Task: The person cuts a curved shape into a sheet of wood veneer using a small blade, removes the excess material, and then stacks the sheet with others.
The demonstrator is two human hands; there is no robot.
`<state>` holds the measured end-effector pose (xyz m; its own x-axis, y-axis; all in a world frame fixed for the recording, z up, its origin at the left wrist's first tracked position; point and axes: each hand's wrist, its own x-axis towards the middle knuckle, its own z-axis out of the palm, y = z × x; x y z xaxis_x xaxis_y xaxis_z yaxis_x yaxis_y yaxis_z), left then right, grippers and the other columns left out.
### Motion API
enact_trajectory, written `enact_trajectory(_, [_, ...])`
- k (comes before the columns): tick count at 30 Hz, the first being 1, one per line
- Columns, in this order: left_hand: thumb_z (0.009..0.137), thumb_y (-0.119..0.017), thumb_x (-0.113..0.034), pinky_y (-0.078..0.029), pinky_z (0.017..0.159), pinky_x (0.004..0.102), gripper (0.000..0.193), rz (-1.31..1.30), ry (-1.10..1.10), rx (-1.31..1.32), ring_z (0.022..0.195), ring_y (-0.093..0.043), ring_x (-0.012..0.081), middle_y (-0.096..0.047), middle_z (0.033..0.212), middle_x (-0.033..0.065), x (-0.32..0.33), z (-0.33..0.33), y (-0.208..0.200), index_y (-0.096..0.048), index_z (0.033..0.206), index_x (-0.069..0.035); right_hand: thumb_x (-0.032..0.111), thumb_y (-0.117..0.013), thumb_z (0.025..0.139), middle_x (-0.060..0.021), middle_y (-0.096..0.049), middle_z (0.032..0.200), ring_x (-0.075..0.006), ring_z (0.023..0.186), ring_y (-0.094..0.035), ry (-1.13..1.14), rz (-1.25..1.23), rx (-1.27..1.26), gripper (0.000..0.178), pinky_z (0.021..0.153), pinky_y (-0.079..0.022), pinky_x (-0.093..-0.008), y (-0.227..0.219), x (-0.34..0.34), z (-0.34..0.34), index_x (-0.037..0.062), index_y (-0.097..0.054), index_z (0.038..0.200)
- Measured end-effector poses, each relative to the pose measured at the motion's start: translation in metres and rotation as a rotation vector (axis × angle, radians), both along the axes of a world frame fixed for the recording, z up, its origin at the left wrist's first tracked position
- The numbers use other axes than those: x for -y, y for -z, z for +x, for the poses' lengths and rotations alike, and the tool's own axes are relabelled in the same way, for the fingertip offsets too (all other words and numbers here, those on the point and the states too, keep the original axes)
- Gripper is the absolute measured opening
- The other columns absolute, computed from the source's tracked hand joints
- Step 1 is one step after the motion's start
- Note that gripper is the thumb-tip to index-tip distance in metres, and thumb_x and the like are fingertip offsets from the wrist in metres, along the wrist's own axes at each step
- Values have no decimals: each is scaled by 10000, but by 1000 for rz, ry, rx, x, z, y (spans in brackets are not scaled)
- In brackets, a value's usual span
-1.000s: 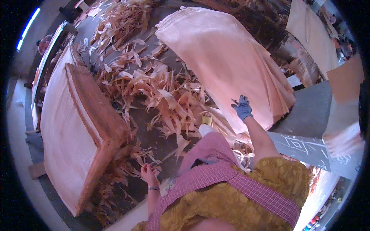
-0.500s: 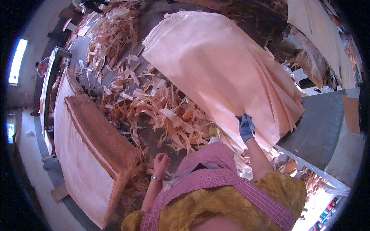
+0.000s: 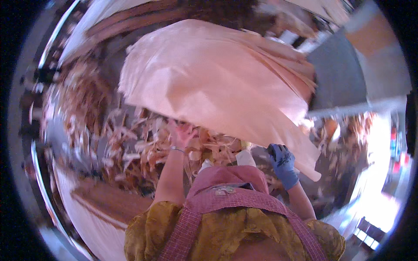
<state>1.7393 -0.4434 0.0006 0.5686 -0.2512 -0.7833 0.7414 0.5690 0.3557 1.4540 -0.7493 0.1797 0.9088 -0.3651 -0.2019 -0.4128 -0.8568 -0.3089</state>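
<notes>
A fanned stack of thin pale pink-tan wood veneer sheets lies in front of me. Its top sheet reaches out to a narrow curled corner at the near right. My bare left hand is at the near left edge of the stack, fingers spread, slightly blurred. Whether it touches the sheet is hard to see. On my right hand is a blue-grey glove with dark fingertips. Its fingers are curled closed right by the near edge of the top sheet; what they hold, if anything, is hidden.
Torn veneer scraps litter the floor between my feet and the stack, with a larger heap at the left. A brown-edged veneer pile stands at the lower left. Beyond the stack on the right is a grey flat surface.
The view has swung round to the right. My left hand has reached forward to the stack's edge and spread its fingers. My right hand has come off the stack's surface to its near edge.
</notes>
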Motion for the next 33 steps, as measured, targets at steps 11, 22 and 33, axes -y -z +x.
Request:
enact_trajectory(11, [918, -517, -416, -421, 996, 486, 491, -162, 636, 402, 1232, -479, 282, -528, 1324, 101, 39, -44, -51, -520, 1295, -102, 234, -643, 776, -94, -613, 1055, -291, 977, -580, 747, -277, 159, 380, 783, -506, -432, -106, -156, -273, 98, -574, 1124])
enact_trajectory(22, [948, -520, -370, -442, 1019, 417, 435, -334, 968, 821, 1183, -530, 229, -565, 1264, 81, 140, -415, -241, -552, 1262, -72, 196, -612, 803, -90, -614, 986, -285, 865, -603, 1169, -578, 347, 340, 697, -519, -399, -130, -419, -631, 88, -565, 1122])
enact_trajectory(33, [929, -551, -313, -488, 954, 429, 419, -768, 1461, 771, 1101, -579, 242, -597, 1200, 114, 146, -834, -330, -554, 1232, -24, 170, -702, 739, -46, -637, 928, -247, 835, -609, 1605, -815, 302, 330, 683, -514, -360, -177, -625, -921, 111, -613, 1051])
